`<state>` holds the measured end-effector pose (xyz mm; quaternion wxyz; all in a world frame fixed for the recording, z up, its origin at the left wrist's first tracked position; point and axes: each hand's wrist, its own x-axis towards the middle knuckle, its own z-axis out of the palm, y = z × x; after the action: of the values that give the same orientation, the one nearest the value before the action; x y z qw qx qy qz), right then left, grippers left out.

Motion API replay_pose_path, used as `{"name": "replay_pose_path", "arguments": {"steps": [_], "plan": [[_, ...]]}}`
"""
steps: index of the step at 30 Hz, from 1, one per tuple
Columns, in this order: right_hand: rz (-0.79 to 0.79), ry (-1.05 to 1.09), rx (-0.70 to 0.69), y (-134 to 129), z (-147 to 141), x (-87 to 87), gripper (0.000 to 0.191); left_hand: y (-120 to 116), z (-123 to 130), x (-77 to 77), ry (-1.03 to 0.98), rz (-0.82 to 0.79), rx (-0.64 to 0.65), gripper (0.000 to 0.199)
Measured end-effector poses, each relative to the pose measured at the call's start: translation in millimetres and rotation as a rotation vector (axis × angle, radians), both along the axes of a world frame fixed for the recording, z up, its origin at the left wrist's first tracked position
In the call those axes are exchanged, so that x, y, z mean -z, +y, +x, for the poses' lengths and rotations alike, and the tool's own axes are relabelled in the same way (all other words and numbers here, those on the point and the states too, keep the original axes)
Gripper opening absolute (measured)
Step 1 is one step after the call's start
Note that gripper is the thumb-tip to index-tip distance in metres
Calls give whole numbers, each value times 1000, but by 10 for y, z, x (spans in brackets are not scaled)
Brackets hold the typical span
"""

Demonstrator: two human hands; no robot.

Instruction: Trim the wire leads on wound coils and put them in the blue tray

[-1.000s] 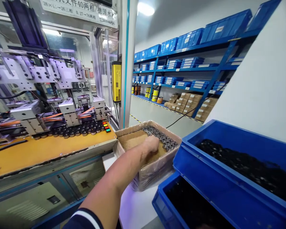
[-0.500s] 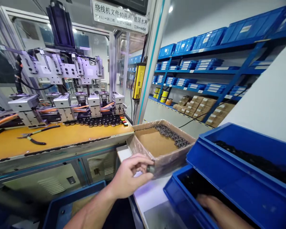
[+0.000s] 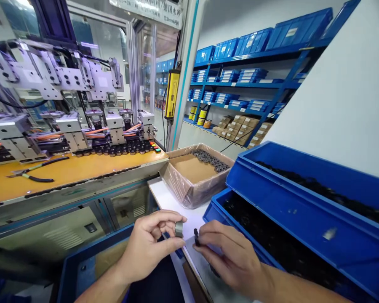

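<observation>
Between the thumb and fingers of my left hand [image 3: 154, 240] is a short grey metal cylinder [image 3: 178, 229], its side turned towards the right. My right hand [image 3: 230, 252] pinches a small black plastic piece [image 3: 196, 237], held upright a short gap away from the cylinder. The two parts do not touch. Beside my right hand stands the lower blue bin [image 3: 214, 206], with many black parts [image 3: 271, 235] in it. A plastic-lined cardboard box [image 3: 189, 189] sits beyond both hands, with rows of dark round parts [image 3: 211, 160] along its far side.
An upper blue bin [image 3: 281, 210] rests above the lower one at right. On the machine's orange bench [image 3: 82, 172] at left lie pliers [image 3: 38, 170] and rows of dark round parts [image 3: 126, 148]. A white tabletop [image 3: 164, 198] lies under the box. Blue shelving [image 3: 240, 86] stands behind.
My right hand has come out of the lower blue bin with a black plastic piece and moved left, near my left hand. The left hand, still gripping the cylinder, shifted left in view.
</observation>
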<state>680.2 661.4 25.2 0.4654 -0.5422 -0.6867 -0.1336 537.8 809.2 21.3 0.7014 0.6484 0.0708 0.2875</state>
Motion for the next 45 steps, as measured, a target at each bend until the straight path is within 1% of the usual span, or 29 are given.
{"name": "replay_pose_path", "arguments": {"steps": [3,8,12,14,16,19,24,29,34,37,40,42,45], "plan": [[8,-8,1,-32,-14,38,3,-97,62,55,27,-43,26,34],[18,-18,15,-34,41,46,8,-181,170,69,-6,10,23,36],[49,-42,12,-29,66,88,6,-184,198,58,-10,-2,58,38],[69,-29,35,-24,81,103,6,-174,198,50,-13,-3,65,40],[93,-36,75,-18,100,110,11,-161,196,39,-21,3,53,43],[119,-88,103,-9,129,108,14,-145,196,23,-19,20,28,45],[129,-106,114,-15,149,79,11,-140,199,22,-1,-4,52,42],[167,-157,127,-36,159,57,11,-164,203,38,9,-86,130,40],[164,-241,93,-64,173,111,14,-166,197,42,33,-204,215,38],[177,-223,82,-69,161,151,19,-150,192,46,58,-263,260,35],[177,-200,56,-70,148,152,17,-171,203,70,59,-311,288,33],[194,-227,46,-70,151,136,16,-230,221,97,26,-343,279,34],[229,-316,69,-65,169,121,17,-355,255,127,-48,-382,191,33]]}}
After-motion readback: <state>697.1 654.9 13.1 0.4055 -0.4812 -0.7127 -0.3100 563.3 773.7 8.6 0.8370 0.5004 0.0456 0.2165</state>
